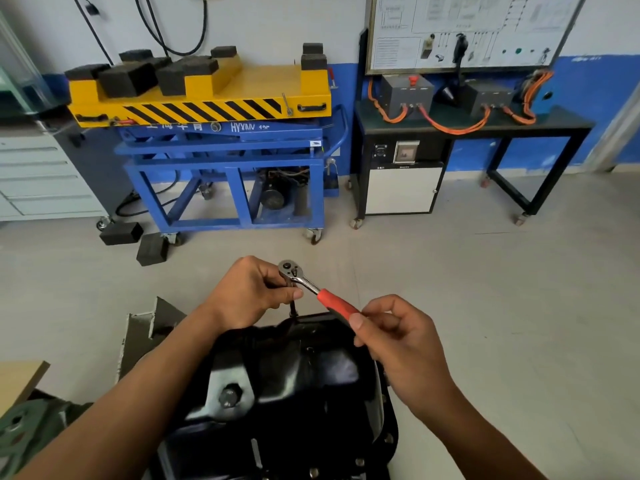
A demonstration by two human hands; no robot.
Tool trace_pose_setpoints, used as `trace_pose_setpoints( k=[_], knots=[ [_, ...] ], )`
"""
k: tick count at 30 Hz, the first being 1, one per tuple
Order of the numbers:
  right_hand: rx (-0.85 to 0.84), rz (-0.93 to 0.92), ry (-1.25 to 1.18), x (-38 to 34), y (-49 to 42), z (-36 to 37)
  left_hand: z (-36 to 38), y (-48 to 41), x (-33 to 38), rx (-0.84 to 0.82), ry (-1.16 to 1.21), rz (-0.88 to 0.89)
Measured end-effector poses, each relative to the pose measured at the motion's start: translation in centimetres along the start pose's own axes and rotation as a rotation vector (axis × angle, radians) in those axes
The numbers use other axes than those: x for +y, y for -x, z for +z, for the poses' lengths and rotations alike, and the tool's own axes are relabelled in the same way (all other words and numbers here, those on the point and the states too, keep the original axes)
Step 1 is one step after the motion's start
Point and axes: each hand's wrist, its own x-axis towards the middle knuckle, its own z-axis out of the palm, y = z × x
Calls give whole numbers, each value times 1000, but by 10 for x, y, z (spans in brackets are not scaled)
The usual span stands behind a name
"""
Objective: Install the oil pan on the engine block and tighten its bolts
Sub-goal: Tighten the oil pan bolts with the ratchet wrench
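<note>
one ratchet, two hands, one pan

i count two hands, one ratchet and one pan. the left hand pinches the ratchet's chrome head between thumb and curled fingers. the right hand grips the end of the red handle with thumb and fingertips, its other fingers bent in beneath.

the pan sits low in the middle of my view, under both forearms and close to the camera. it is glossy black stamped steel, deep-bodied, with a flat flange round it. one plug stands on a bright patch on its left side. on the near right flange i can pick out three bolt heads; any others blur into the black.

one dark extension drops from the ratchet head to the pan's far rim. its lower tip is too dark to make out. the block is hidden under the pan, and the frame's bottom edge cuts the pan off.

beyond, two foam blocks lie on the floor by one yellow lift table.
</note>
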Motion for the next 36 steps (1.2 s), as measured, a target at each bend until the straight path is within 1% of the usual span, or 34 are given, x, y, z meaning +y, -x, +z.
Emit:
trace_pose_setpoints(
  k=[3,5,9,12,14,19,22,27,30,32,36],
  knots=[
    [-22,13,9,-4,-3,0,-1,0,-1,-7,17,-21],
    [7,31,-2,-6,-11,-2,-2,0,0,-9,23,-21],
    [118,166,-68,-6,-44,-10,-1,0,2,-43,58,-9],
    [144,252,-79,-4,-78,-10,-1,0,4,-77,63,8],
    [139,271,-60,-4,-102,-4,-2,0,4,-89,58,20],
    [40,266,15,-5,-157,28,-2,-2,2,-138,72,19],
    [-34,250,137,-6,-178,58,-3,-3,0,-168,91,19],
    [-225,245,204,-10,-188,101,-5,-5,-2,-202,82,44],
    [-262,222,215,-9,-188,107,-5,-3,-2,-197,79,39],
    [-222,231,183,-5,-188,97,-2,-2,-2,-163,59,38],
    [6,294,19,6,-180,58,1,-4,-4,-53,34,-11]
  ],
)
